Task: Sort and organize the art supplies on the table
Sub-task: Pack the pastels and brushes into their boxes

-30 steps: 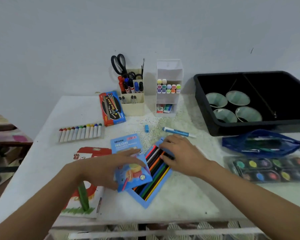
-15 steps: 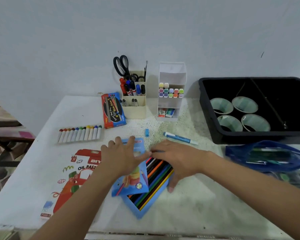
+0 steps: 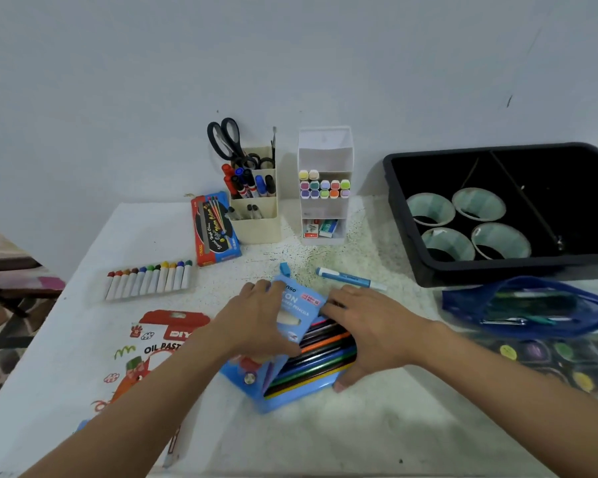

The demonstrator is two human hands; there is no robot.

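Observation:
A blue tray of coloured pencils [image 3: 311, 370] lies at the middle of the table. Its blue cover [image 3: 299, 303], printed with neon lettering, sits tilted over the tray's left end. My left hand [image 3: 256, 322] grips that cover, with fingers curled over its far edge. My right hand [image 3: 370, 329] lies flat across the pencils, thumb at the tray's near edge. A blue pen [image 3: 349, 279] and a small blue cap [image 3: 284, 269] lie just beyond the hands.
A row of oil pastels [image 3: 149, 279] and their printed box [image 3: 159, 343] lie left. A red pencil box [image 3: 214, 229], beige holder [image 3: 256, 222] and white marker organizer [image 3: 325, 208] stand at the back. A black tub [image 3: 497, 267], blue pouch [image 3: 532, 308] and paint palette [image 3: 560, 360] are right.
My left hand has moved up onto the cover and pushed it further over the pencils. My right hand has spread flat across the tray, which has turned slightly.

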